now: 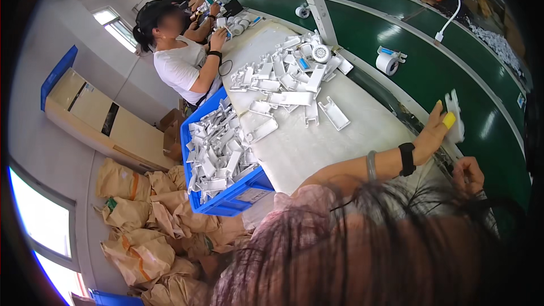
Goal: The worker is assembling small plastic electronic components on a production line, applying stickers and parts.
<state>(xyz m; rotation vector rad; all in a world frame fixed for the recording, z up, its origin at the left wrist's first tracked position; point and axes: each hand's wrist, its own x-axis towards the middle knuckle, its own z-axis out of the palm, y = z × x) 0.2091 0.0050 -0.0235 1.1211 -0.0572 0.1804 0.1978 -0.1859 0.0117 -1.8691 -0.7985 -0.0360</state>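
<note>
My left hand (435, 131), with yellow covers on its fingertips and a black band at the wrist, reaches out to the right by the green conveyor belt. Between its fingers and thumb is a white plastic housing (455, 118), held upright over the belt's near edge. Closer to me, my right hand (469, 175) has its fingers curled in; whatever they may hold is hidden. Dark hair hides much of the area below both hands. On the worktable (357, 150) to the left lies a heap of white plastic housings (292, 79), with a round vented white part (321, 53) on top.
A blue crate (232, 195) full of similar white parts stands against the table's left side. White round units (387, 62) sit on the green conveyor (419, 88). A white cable (455, 5) hangs above it. A co-worker (181, 59) works farther along the table. Brown sacks (139, 255) fill the lower left.
</note>
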